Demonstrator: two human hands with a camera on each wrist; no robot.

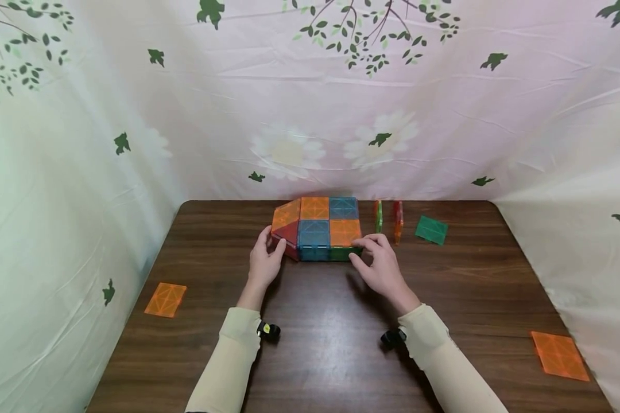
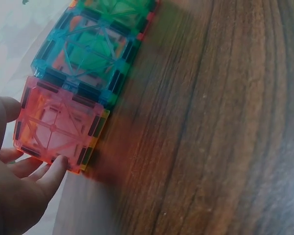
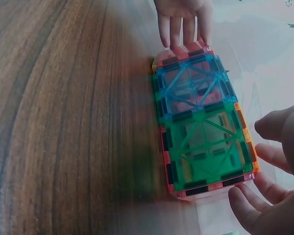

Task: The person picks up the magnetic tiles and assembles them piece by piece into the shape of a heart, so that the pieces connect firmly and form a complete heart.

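Observation:
A low box of translucent magnetic tiles (image 1: 314, 232) stands near the table's back edge, its left end narrowing. Orange and blue squares checker its top, with a red piece (image 1: 287, 231) at the left. My left hand (image 1: 265, 261) touches that narrow end with nearly straight, spread fingers around the red side tile (image 2: 54, 125). At the opposite end, my right hand (image 1: 384, 267) has its fingers at the corner beside the green side tile (image 3: 208, 147). Those fingers are loosely bent and apart. A blue side tile (image 3: 193, 88) sits between the green and red ones.
Two upright stacks of tiles, one green-edged (image 1: 379, 217) and one red and orange (image 1: 398, 222), stand right of the box. A green tile (image 1: 431, 230) lies farther right. Orange tiles lie at the left (image 1: 166, 300) and right (image 1: 560, 355). A printed curtain (image 1: 320, 103) hangs behind.

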